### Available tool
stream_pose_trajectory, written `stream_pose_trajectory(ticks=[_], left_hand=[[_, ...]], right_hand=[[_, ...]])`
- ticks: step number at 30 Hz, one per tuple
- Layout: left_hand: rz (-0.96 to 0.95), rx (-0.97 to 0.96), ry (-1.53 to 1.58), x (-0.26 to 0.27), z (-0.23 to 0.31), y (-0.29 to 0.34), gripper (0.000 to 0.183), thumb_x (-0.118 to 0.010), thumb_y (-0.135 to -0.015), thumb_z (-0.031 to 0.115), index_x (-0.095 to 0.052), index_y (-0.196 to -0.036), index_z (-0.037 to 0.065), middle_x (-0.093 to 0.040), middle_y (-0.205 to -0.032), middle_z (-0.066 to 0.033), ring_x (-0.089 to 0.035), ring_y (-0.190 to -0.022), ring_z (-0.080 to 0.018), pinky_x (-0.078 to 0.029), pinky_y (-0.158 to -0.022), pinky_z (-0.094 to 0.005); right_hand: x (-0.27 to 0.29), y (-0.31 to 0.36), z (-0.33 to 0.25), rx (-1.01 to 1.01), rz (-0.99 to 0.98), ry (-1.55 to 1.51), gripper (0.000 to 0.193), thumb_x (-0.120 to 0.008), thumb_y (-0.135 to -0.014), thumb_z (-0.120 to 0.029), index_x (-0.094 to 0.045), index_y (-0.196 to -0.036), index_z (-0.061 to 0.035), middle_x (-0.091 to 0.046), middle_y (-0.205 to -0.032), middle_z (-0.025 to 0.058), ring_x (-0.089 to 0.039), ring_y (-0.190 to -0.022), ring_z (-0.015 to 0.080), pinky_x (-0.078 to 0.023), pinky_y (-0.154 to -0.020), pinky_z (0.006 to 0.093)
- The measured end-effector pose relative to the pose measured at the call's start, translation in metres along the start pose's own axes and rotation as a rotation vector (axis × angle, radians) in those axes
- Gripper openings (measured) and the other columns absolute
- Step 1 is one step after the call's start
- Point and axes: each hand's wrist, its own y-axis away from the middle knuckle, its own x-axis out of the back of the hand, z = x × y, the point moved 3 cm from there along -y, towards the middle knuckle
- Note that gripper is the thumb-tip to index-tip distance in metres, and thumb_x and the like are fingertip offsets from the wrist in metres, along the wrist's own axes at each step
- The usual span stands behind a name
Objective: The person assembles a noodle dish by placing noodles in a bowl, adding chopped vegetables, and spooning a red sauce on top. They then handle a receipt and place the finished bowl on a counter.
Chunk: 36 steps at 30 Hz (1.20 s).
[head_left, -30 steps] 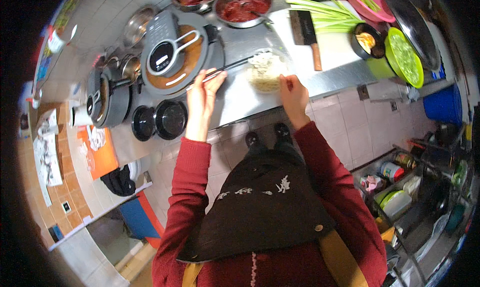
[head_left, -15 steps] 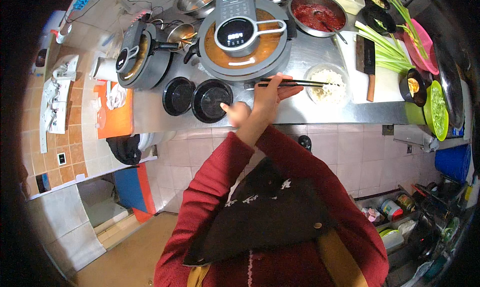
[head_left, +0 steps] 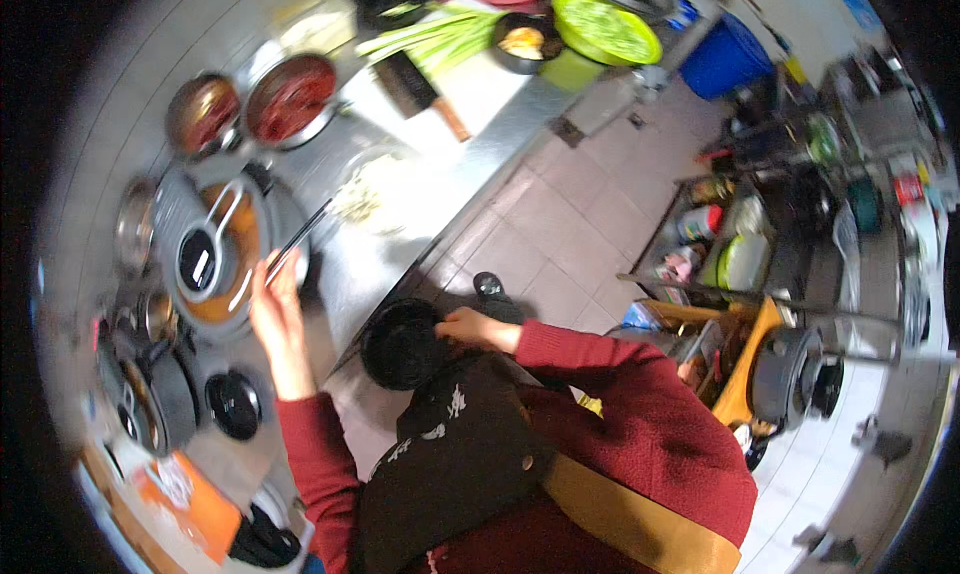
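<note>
A pair of black chopsticks [head_left: 308, 230] is pinched in my left hand [head_left: 279, 304], above the counter's front edge. They point toward the chopped white food [head_left: 360, 198] in a clear bowl. My right hand [head_left: 478, 329] grips the rim of a round black bowl [head_left: 396, 344], close to my apron and beyond the counter edge. Dark shadow hides the inside of this bowl. A second black bowl [head_left: 233, 406] stands on the counter to the left of my left forearm.
Along the counter stand a grey cooker [head_left: 240, 309] with orange-brown contents, a smaller cooker [head_left: 170, 404] and a pan of red sauce [head_left: 292, 99]. A cleaver [head_left: 410, 89] and green stalks [head_left: 440, 39] lie on the white board. Shelves [head_left: 730, 234] stand at right.
My right hand has picked up one black bowl and drawn it off the counter. My crossed arms have parted; the chopsticks have left the white food. The view has turned right.
</note>
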Motion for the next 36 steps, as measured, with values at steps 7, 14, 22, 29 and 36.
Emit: stream_pose_trajectory(ticks=[7,14,22,29,36], left_hand=[[0.048,0.017,-0.027,0.005,-0.022,-0.017,0.034,-0.048,-0.099,0.012,-0.049,-0.118,-0.017,-0.059,-0.115,-0.03,-0.059,-0.113,-0.0368,-0.05,-0.103,-0.0401],[0.104,-0.043,-0.023,-0.008,-0.045,-0.009,0.033,-0.045,-0.099,0.01,-0.05,-0.116,-0.018,-0.056,-0.119,-0.033,-0.057,-0.116,-0.0369,-0.049,-0.103,-0.0373],[0.219,-0.152,0.084,-0.028,-0.064,0.02,0.029,-0.051,-0.093,0.001,-0.052,-0.113,-0.019,-0.048,-0.13,-0.0346,-0.049,-0.125,-0.0372,-0.036,-0.114,-0.0396],[0.243,-0.306,0.281,-0.073,-0.043,0.044,0.03,-0.039,-0.097,0.001,-0.047,-0.112,-0.024,-0.05,-0.122,-0.0387,-0.052,-0.119,-0.0442,-0.047,-0.105,-0.044],[0.002,-0.375,0.252,-0.119,0.014,0.061,0.028,-0.045,-0.096,0.0,-0.05,-0.113,-0.022,-0.056,-0.117,-0.0347,-0.057,-0.114,-0.0401,-0.051,-0.101,-0.0395]], right_hand=[[0.183,0.152,0.072,0.154,0.64,-0.815,0.031,-0.047,-0.096,-0.031,-0.049,-0.106,-0.0021,-0.062,-0.081,0.0169,-0.068,-0.07,0.0303,-0.061,-0.069,0.0449],[0.384,0.355,-0.028,0.8,1.205,-0.812,0.028,-0.055,-0.081,-0.018,-0.056,-0.104,-0.0016,-0.066,-0.087,0.0095,-0.064,-0.059,0.022,-0.054,-0.051,0.0295],[0.672,0.396,-0.011,0.873,1.912,-0.093,0.036,-0.052,-0.087,-0.02,-0.057,-0.113,0.0048,-0.064,-0.107,0.0202,-0.063,-0.09,0.0279,-0.05,-0.08,0.0385],[0.636,0.112,0.293,-0.568,1.232,0.832,0.027,-0.052,-0.089,-0.023,-0.07,-0.085,-0.003,-0.069,-0.093,0.0215,-0.069,-0.085,0.0379,-0.055,-0.069,0.0479],[0.51,0.024,0.398,-0.364,0.779,0.973,0.035,-0.045,-0.093,-0.025,-0.063,-0.103,0.003,-0.067,-0.091,0.0264,-0.068,-0.082,0.0385,-0.057,-0.065,0.0461]])
